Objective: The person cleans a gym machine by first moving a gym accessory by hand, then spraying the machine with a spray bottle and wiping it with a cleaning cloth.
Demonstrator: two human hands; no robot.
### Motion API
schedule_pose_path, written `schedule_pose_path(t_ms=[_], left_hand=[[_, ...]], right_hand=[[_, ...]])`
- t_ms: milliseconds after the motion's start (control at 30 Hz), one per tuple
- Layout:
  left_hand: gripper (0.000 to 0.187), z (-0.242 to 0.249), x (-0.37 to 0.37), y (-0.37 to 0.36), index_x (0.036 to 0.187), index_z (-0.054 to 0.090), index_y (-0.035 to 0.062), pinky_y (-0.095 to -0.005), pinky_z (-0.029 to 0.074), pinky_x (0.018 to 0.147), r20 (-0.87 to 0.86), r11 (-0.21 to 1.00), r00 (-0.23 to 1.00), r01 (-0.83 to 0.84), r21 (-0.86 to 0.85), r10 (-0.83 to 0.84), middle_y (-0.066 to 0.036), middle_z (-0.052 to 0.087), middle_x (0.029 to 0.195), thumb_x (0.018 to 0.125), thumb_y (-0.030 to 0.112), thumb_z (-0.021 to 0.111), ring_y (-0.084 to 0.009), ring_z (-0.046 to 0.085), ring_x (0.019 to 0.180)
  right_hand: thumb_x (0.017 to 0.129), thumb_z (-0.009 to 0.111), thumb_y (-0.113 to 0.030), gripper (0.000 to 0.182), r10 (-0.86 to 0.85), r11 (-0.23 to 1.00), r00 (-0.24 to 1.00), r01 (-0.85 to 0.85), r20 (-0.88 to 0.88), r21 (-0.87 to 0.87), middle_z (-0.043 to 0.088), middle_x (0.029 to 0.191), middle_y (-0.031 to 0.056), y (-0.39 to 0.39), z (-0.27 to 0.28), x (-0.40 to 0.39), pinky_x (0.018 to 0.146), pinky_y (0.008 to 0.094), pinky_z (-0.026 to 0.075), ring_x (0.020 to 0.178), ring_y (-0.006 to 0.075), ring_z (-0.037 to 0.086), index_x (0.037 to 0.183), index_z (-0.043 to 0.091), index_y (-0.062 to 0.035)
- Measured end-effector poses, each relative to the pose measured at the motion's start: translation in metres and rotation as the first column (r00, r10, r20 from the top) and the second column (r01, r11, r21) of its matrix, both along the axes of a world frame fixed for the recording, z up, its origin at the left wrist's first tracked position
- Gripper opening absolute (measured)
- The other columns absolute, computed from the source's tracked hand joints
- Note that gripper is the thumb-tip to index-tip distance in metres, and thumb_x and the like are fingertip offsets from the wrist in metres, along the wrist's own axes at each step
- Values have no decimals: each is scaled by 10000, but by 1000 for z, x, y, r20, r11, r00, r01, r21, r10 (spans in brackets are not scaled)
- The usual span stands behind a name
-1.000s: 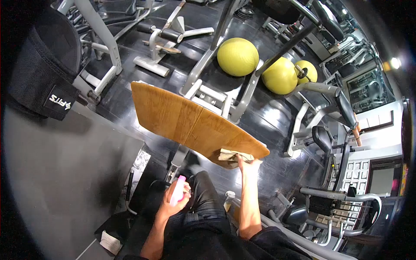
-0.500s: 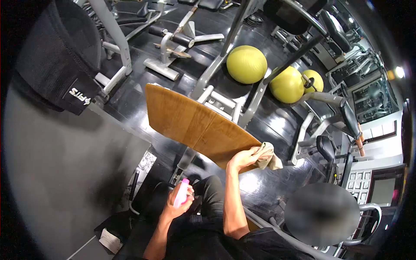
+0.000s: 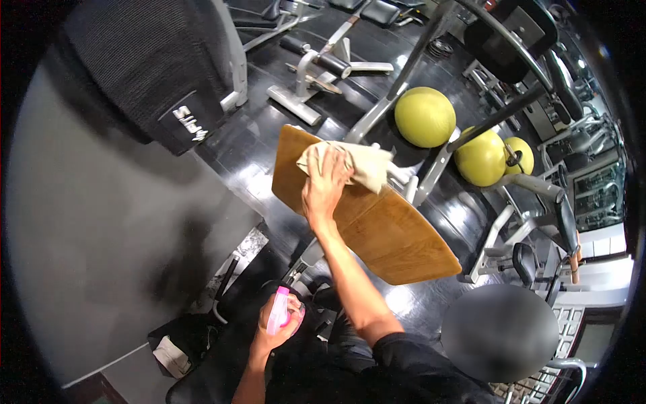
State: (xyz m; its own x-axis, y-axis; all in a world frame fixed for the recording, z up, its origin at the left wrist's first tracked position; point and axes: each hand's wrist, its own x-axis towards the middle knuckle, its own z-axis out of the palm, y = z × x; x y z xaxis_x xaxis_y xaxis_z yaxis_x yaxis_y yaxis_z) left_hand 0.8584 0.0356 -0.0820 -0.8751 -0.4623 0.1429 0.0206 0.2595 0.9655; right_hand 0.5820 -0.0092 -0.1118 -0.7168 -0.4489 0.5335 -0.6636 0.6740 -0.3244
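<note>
A brown wooden board point(image 3: 397, 236) with a seam across it stretches over the middle of the view. On its upper left part my right hand point(image 3: 326, 185) presses a beige cloth point(image 3: 367, 165), fingers over the fabric. The cloth hangs past the board's upper edge. Lower down, close to my lap, my left hand point(image 3: 281, 324) is wrapped round a pink and clear spray bottle point(image 3: 276, 313), held off the board.
Yellow exercise balls point(image 3: 425, 117) lie beyond the board among grey metal machine frames. A black padded piece point(image 3: 148, 74) with white lettering stands at upper left beside the grey wall point(image 3: 114, 236). A white cloth point(image 3: 171, 357) lies at lower left.
My right hand has moved with the cloth from the board's right end to its upper left part. The view has shifted, so the surroundings appear further right. My left hand still holds the bottle.
</note>
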Motion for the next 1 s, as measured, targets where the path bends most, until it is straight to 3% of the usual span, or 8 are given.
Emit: schedule_pose_path(t_ms=[133,433,500,667,800,867,900,1000], left_hand=[[132,21,5,-1,718,599,42,-343,475,766,73,966,986,-162,199,151,-73,583,799,701,-86,575,-213,580,824],[195,6,31,-5,849,540,44,-321,504,732,49,976,980,-196,93,192,-97,604,852,705,-67,612,-220,629,805],[194,4,37,0,847,540,44,-321,505,730,59,963,972,-235,134,229,-96,605,851,704,-64,614,-221,630,801],[203,-6,48,-1,863,535,43,-319,507,727,49,965,965,-258,50,256,-91,607,849,706,-58,616,-218,633,796],[235,-7,52,3,903,531,44,-317,507,729,82,953,953,-297,63,291,-88,610,851,709,-54,620,-216,633,799],[245,-7,52,4,913,530,46,-316,506,732,97,945,947,-314,86,306,-88,611,852,709,-53,621,-217,632,799],[239,-8,51,5,913,530,47,-316,505,736,84,948,950,-308,84,301,-88,612,853,712,-48,621,-219,632,799],[224,-7,48,4,908,531,48,-318,503,741,53,959,960,-278,47,275,-90,612,854,722,-37,622,-225,630,797]], right_hand=[[790,505,-80,533,258,954,952,-224,-163,198,357,1423,118,-31,-4,-22,1094,531,141,1340,290,287,1315,462,-157],[913,386,-254,420,588,662,783,-322,-203,677,305,1462,86,-90,-29,-45,1140,416,108,1386,237,181,1293,487,-106],[918,379,-257,402,662,483,745,-336,-85,809,312,1460,70,-86,-56,-43,1138,391,121,1387,228,179,1263,525,-111],[895,404,-260,383,720,420,693,-421,-14,804,329,1455,50,-45,-127,-32,1114,367,176,1374,211,202,1178,600,-90],[848,440,-229,314,763,292,642,-439,70,850,507,1304,41,9,-167,-20,1059,368,269,1241,210,395,1049,658,-128],[849,444,-260,288,736,149,647,-443,200,884,592,1157,10,43,-192,-14,1059,377,260,1162,195,455,970,674,-137],[882,409,-312,363,680,-68,641,-430,357,900,571,1219,38,52,-207,-13,1069,398,227,1251,216,391,1073,656,-128],[870,422,-307,373,790,144,609,-302,75,943,528,1269,47,69,-198,-13,1079,415,211,1256,228,380,1122,640,-138]])
